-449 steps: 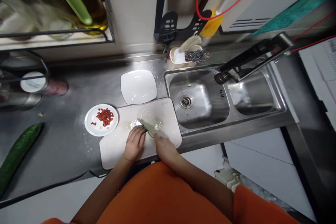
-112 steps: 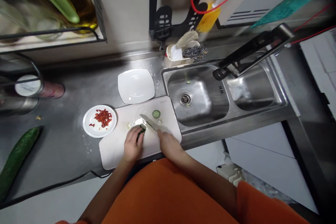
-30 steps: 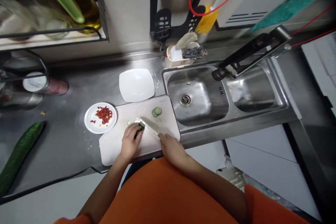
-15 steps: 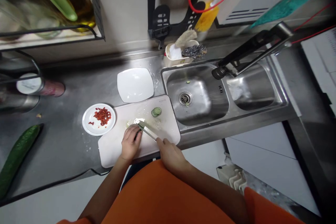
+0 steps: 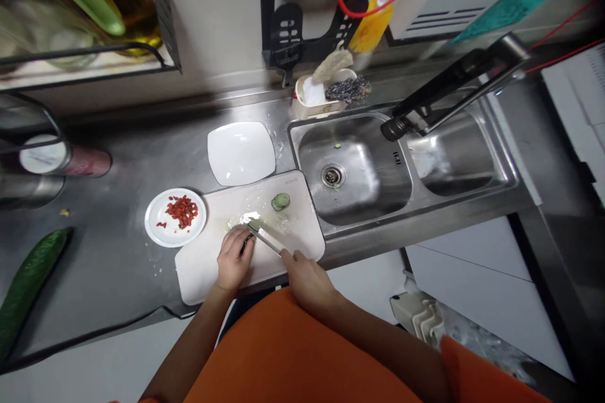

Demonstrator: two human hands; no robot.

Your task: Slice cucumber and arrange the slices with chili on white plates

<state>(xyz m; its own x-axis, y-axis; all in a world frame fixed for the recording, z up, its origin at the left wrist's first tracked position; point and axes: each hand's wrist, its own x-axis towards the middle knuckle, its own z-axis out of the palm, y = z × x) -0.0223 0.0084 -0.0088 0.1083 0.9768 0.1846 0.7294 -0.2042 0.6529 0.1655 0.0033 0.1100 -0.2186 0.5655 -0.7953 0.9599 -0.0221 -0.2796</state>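
Note:
On the white cutting board (image 5: 203, 264) my left hand (image 5: 233, 258) is curled over a short dark-green cucumber piece (image 5: 247, 240), mostly hidden under my fingers. My right hand (image 5: 303, 272) grips the handle of a knife (image 5: 265, 236), whose blade lies against that piece. A couple of cut cucumber slices (image 5: 280, 201) lie at the board's far right. A pale chopped heap (image 5: 249, 218) sits beside the blade.
A small round plate of red chopped bits (image 5: 174, 216) sits left of the board, an empty square white plate (image 5: 241, 152) behind it. A whole cucumber (image 5: 26, 283) lies far left. The sink (image 5: 352, 170) with black faucet (image 5: 449, 85) is to the right.
Over fifteen seconds, slices have appeared at the board's far right. In the last second the knife blade has shifted slightly against the piece; both hands stay in place.

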